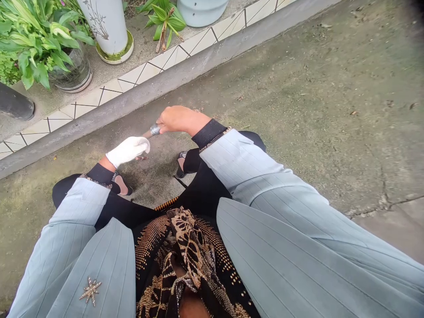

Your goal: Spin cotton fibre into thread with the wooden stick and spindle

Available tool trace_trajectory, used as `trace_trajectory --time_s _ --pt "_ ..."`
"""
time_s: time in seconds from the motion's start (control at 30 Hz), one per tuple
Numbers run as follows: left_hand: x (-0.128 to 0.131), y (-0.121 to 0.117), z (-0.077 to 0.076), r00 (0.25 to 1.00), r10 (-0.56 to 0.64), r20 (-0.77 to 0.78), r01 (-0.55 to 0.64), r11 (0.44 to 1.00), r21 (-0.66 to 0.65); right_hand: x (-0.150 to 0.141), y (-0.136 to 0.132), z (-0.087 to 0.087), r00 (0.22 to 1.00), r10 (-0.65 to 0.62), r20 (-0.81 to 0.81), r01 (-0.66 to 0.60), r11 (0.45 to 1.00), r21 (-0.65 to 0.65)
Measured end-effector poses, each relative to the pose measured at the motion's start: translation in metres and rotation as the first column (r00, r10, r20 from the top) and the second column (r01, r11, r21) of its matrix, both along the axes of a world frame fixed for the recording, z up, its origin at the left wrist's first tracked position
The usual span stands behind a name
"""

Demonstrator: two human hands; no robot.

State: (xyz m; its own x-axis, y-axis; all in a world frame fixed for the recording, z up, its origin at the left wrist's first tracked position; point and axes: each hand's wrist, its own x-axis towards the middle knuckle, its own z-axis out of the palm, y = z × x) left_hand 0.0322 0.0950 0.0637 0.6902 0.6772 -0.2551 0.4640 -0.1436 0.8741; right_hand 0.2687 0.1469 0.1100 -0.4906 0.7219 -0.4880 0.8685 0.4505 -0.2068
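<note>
My left hand, in a white glove, is closed round one end of a thin brown stick at knee height. Silvery wire looks wound round the stick's other end. There my bare right hand pinches the wire-wound part, its fingertips partly hidden behind the back of the hand. A small reddish-brown bit shows just below the glove; whether it is held or lies on the ground I cannot tell.
Beyond my hands a low tiled kerb runs slantwise. Behind it stand a leafy plant in a glass pot, a tall white pot on a saucer and a pale blue pot. Mossy concrete stretches to the right.
</note>
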Motion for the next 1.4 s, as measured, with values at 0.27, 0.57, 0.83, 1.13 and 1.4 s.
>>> trace_trajectory --time_s 0.27,0.57,0.83,1.13,1.4 --pt "-0.008 0.007 0.016 0.999 0.046 -0.009 -0.047 0.999 -0.021 0.003 -0.010 0.003 0.925 0.153 -0.348 -0.305 0.846 -0.437" --pt "0.002 -0.001 0.016 0.932 0.301 0.202 -0.262 0.944 -0.199 0.032 0.005 0.018 0.412 -0.461 -0.786 0.204 0.888 -0.413" --pt "0.005 -0.007 0.012 0.992 0.065 0.107 -0.049 0.988 -0.149 0.010 0.007 0.004 0.871 -0.300 -0.388 0.366 0.924 0.107" --pt "-0.012 0.005 0.032 0.976 0.205 0.074 -0.202 0.979 -0.036 0.006 -0.001 -0.002 0.983 0.089 -0.159 -0.114 0.981 -0.156" --pt "-0.006 0.008 0.008 0.929 0.349 0.119 -0.342 0.937 -0.077 0.019 -0.005 0.008 0.691 -0.181 -0.700 -0.170 0.900 -0.401"
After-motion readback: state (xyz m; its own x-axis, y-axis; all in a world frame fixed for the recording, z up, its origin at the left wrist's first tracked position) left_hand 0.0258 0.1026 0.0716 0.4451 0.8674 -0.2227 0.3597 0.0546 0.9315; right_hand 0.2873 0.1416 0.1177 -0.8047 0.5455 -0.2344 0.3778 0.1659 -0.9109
